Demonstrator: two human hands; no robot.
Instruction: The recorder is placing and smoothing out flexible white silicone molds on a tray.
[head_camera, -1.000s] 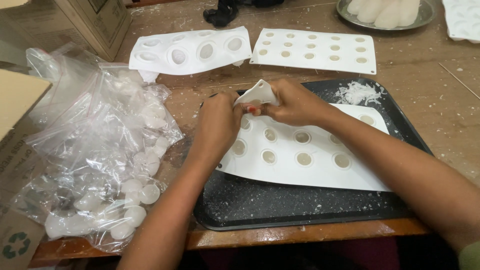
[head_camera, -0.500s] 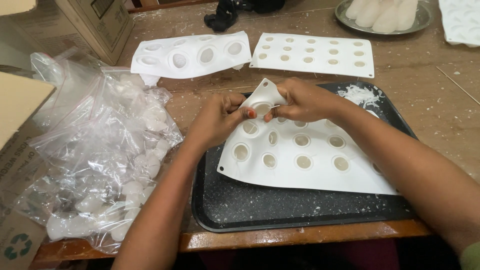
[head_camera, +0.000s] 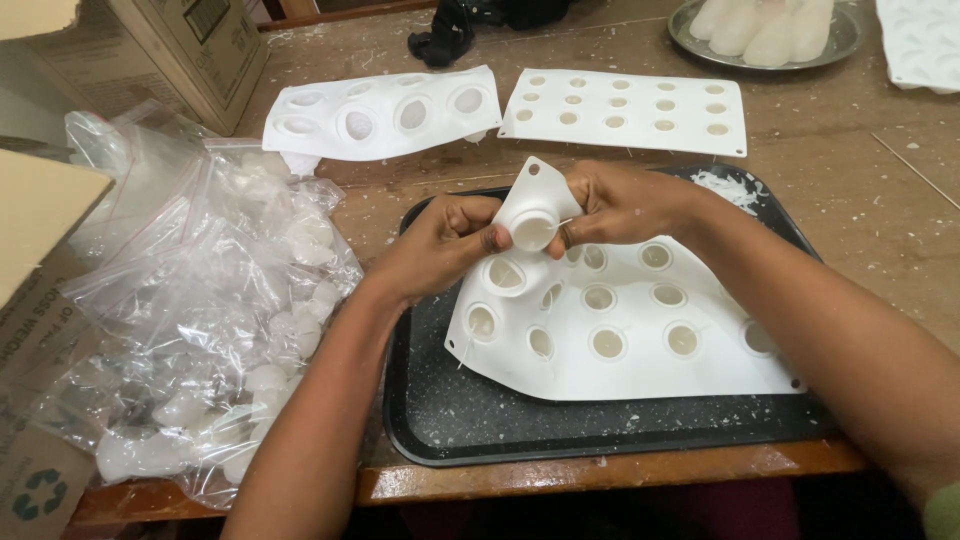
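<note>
- Clear plastic bags (head_camera: 200, 310) of white pieces lie at our left.
- Our left hand (head_camera: 440, 245) and right hand (head_camera: 615, 205) pinch the white silicone mould (head_camera: 620, 330) over the black tray (head_camera: 450, 400).
- Squeezing hard could crack the white piece (head_camera: 532, 232).
- Since a second ago, the corner is lifted and its cup turned out.

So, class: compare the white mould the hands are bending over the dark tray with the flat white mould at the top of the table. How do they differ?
The held mould is lifted and curled at one corner by the left hand and right hand; the flat mould lies untouched. The held mould sits over the dark tray; the flat mould lies on the wooden table. Both are white, with rows of round cavities.
</note>
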